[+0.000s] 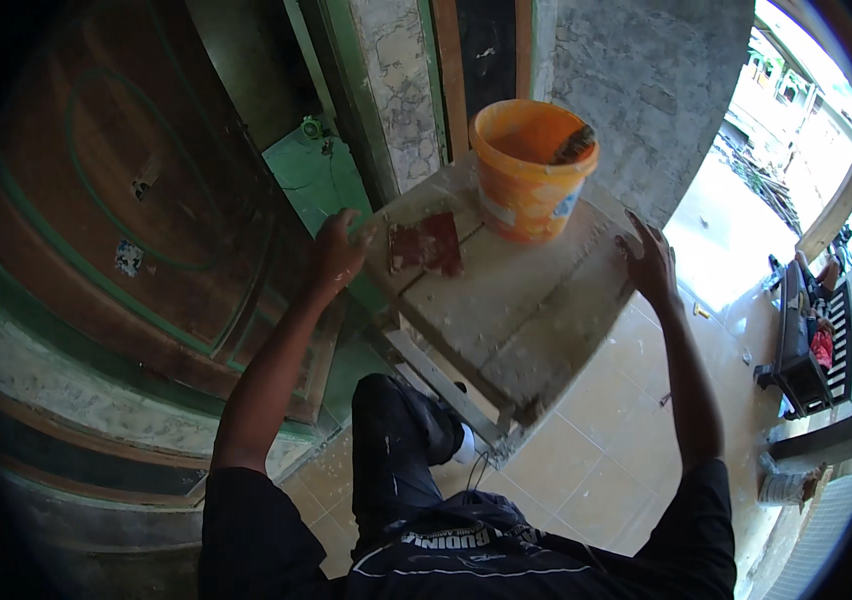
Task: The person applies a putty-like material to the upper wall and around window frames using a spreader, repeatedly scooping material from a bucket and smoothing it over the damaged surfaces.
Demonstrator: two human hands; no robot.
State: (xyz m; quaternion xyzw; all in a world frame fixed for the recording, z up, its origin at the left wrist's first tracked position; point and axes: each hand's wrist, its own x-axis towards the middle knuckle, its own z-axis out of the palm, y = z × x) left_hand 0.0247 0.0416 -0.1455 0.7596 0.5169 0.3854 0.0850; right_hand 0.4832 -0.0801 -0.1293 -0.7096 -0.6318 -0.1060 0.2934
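Note:
A plaster-splattered wooden table [536, 320] stands in front of me, its legs partly hidden under the top. My left hand [339, 248] is at its left edge, thumb and fingers apart and holding nothing. My right hand [649, 262] is at the opposite edge, fingers stretched out; whether it touches the wood I cannot tell. An orange bucket [531, 195], smeared with pale plaster, stands upright on the far part of the top. Something dark and rough [574, 145] rests at its inner rim. A flat reddish-brown piece [424, 245] with plaster on it lies nearer my left hand.
A brown wooden door [136, 210] with green trim is on the left, beside a doorway with a green floor [321, 175]. A patchy grey wall [636, 90] rises behind the table. Dark slatted bench [811, 345] stands at the right on the tiled floor [596, 470].

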